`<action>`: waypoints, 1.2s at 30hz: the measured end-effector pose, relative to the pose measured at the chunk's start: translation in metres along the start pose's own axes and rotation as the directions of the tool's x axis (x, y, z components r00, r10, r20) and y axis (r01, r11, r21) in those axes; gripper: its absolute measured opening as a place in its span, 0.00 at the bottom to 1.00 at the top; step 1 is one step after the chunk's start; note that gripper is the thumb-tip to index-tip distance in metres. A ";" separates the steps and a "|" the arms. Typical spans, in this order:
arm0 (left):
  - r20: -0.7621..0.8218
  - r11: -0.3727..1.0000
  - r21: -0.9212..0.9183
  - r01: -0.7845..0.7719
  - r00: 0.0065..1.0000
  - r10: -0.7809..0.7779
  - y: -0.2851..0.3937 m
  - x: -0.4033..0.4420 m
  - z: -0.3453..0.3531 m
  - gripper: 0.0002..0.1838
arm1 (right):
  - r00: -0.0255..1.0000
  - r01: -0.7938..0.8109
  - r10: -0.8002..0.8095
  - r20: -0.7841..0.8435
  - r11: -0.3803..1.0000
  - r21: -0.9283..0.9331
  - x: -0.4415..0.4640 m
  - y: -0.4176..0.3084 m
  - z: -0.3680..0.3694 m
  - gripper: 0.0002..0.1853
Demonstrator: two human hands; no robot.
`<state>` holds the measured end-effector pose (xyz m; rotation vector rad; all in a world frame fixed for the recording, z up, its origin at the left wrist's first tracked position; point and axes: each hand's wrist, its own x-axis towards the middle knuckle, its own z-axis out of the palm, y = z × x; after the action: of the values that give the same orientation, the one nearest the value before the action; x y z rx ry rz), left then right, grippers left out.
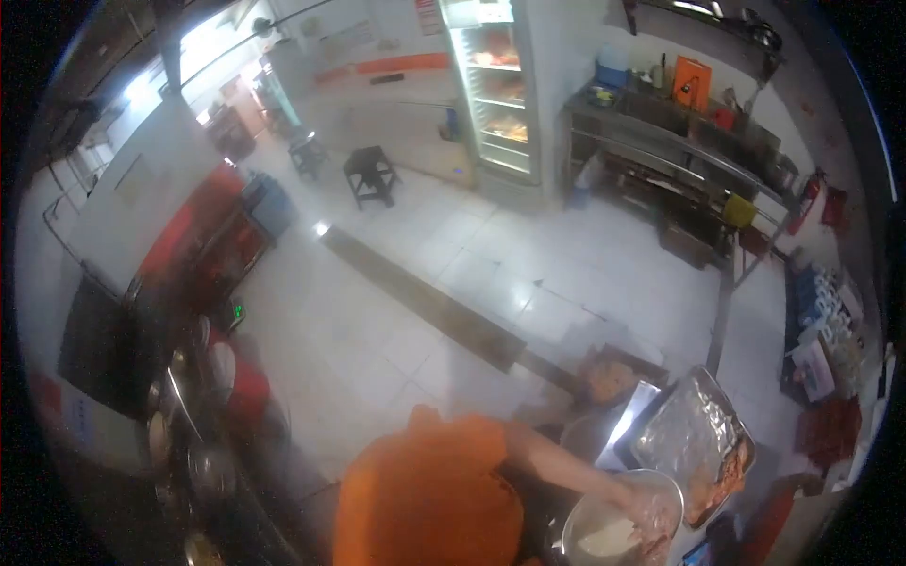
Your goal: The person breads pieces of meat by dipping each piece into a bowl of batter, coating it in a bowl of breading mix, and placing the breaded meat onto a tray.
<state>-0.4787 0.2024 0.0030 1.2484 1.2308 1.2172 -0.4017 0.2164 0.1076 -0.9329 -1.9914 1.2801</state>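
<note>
Left hand (649,509) is resting down inside a metal bowl (590,515), its forearm coming out of an orange sleeve (483,451); the fingers are pointing downward and seem to be touching pinkish, meat-like stuff (653,545) at the bowl's right side, but blur is hiding whether they are spread, pressed together or pinching, so cannot tell; right hand is not showing clearly anywhere, its fingers likewise beyond telling; a pale liquid or paste (609,541) is lying in the bowl beside the hand; a foil-lined tray (681,436) is sitting just beyond the bowl, its foil showing bare over the greater part, while reddish-orange pieces (729,481) are lying along its right and lower edge; judging by this, the work is standing partway: some pieces are already lying on the foil, while the pinkish stuff in the bowl is apparently remaining to be dealt with; how much is left is not readable at this blur; farther off, near the tray's upper left, a container of tan contents (612,379) is standing; a lit glass-front fridge (495,90) and a dark stool (371,175) are standing well apart, across the tiled floor (392,330).
</note>
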 end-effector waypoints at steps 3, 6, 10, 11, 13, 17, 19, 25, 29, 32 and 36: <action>-0.089 0.988 -0.153 -0.022 0.996 0.008 0.033 -0.024 -0.037 0.13 | 0.998 0.002 -0.003 0.070 1.000 0.017 0.005 -0.010 0.015 0.20; -0.228 0.947 -0.302 -0.107 0.973 0.037 0.054 -0.038 -0.040 0.14 | 0.993 0.001 -0.004 0.115 1.000 0.028 0.004 -0.016 0.028 0.20; -0.362 0.908 0.180 -0.379 0.833 0.419 0.019 -0.022 -0.035 0.13 | 0.989 -0.017 0.012 0.149 0.999 0.027 0.003 -0.017 0.036 0.20; -0.305 0.962 -0.015 -0.274 0.917 0.257 0.026 -0.025 -0.034 0.12 | 0.989 -0.028 0.024 0.147 0.999 0.023 0.003 -0.015 0.036 0.20; -0.210 0.967 -0.211 -0.139 0.973 0.094 0.054 -0.037 -0.032 0.10 | 0.989 -0.053 0.051 0.142 0.999 0.012 0.003 -0.012 0.033 0.20; -0.114 0.932 -0.361 0.033 0.990 -0.079 0.062 -0.041 -0.020 0.10 | 0.989 -0.103 0.104 0.108 0.995 -0.016 0.004 -0.005 0.023 0.19; -0.125 0.871 -0.484 -0.078 0.992 0.019 0.039 -0.030 -0.008 0.10 | 0.988 -0.126 0.128 0.084 0.992 -0.026 0.003 -0.003 0.017 0.19; -0.063 0.958 -0.286 -0.018 0.998 0.000 0.040 -0.028 -0.013 0.11 | 0.982 -0.188 0.188 0.006 0.982 -0.036 -0.006 0.006 -0.007 0.19; -0.034 0.987 -0.161 -0.011 0.999 0.006 0.045 -0.024 -0.019 0.11 | 0.970 -0.235 0.232 -0.066 0.971 -0.038 -0.020 0.017 -0.034 0.19; 0.012 0.999 0.022 -0.026 1.000 0.025 0.051 -0.017 -0.021 0.12 | 0.947 -0.285 0.275 -0.166 0.958 -0.036 -0.044 0.032 -0.067 0.19; 0.194 0.866 0.493 -0.077 0.981 -0.023 0.079 0.003 -0.026 0.13 | 0.829 -0.418 0.381 -0.410 0.908 0.000 -0.122 0.050 -0.129 0.19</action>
<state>-0.5017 0.2034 0.0832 1.7221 1.4352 0.7856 -0.2188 0.1987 0.0961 -1.5863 -1.5856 1.0928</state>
